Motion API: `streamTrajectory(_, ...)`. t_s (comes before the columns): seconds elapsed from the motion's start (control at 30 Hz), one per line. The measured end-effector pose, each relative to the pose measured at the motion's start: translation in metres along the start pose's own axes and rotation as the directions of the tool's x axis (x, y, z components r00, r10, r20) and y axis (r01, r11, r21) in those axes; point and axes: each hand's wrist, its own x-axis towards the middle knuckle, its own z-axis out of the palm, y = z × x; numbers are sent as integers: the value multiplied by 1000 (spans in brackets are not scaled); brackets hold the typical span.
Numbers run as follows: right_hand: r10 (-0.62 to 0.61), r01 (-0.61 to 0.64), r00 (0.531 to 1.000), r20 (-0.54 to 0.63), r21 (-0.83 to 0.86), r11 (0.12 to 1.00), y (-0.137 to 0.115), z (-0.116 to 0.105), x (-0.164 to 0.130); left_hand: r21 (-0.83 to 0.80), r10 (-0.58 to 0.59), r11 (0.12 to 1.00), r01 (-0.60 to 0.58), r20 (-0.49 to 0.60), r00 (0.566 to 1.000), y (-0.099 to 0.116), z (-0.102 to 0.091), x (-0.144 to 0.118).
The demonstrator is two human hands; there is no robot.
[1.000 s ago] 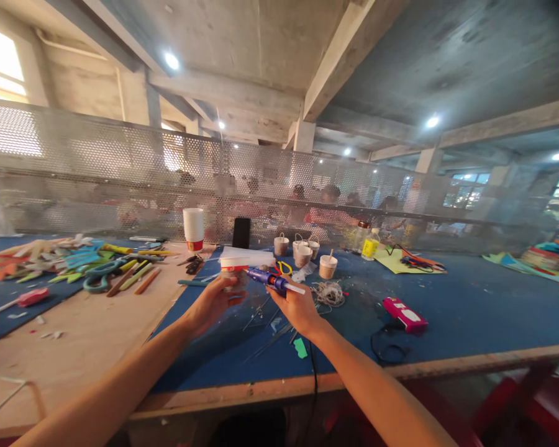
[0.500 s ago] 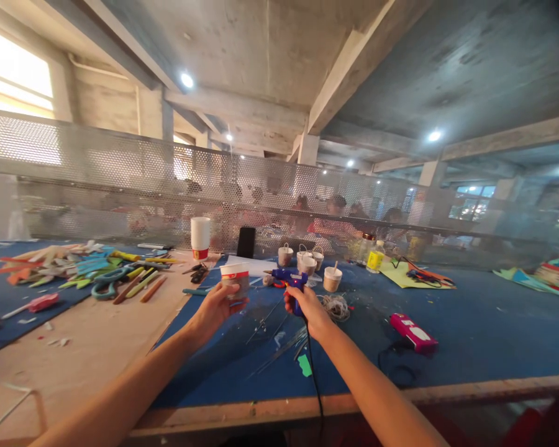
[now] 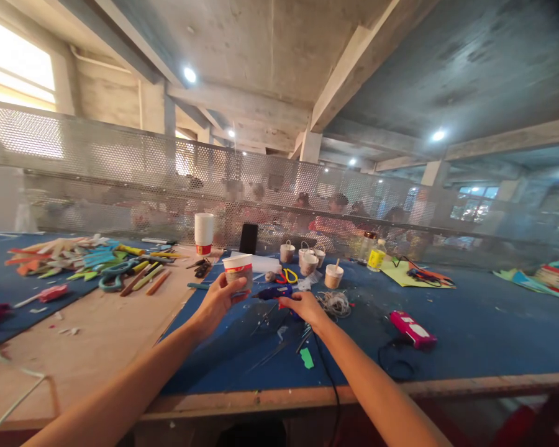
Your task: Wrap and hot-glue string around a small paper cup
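Cup in left hand, lifted

Both forearms are bare from the lower edge of the view to the wrists, with no sleeves on them. The left hand and right hand wear no gloves, rings, watch or bands.

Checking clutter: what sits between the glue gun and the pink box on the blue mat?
Head view: a tangle of string lies between the glue gun in the right hand and the pink box.
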Motion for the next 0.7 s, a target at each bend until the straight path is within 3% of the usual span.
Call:
streamTrajectory(0.13,-63,55,998,-22,-272,961,-2,1,-2,24,16,1000,-16,-7,1000,2,2,-1)
streamTrajectory(0.37,-88,56,994,-70,-365,929,1,9,-6,76,31,997,-31,-1,1000,0,2,-1)
streamTrajectory(0.53,-198,145,964,-180,-273,951,2,11,-7,102,24,995,-22,-13,1000,-2,1,-1)
streamTrajectory(0.7,-411,432,890,-198,80,898,-42,4,-13,153,27,988,-28,13,1000,-3,3,-2)
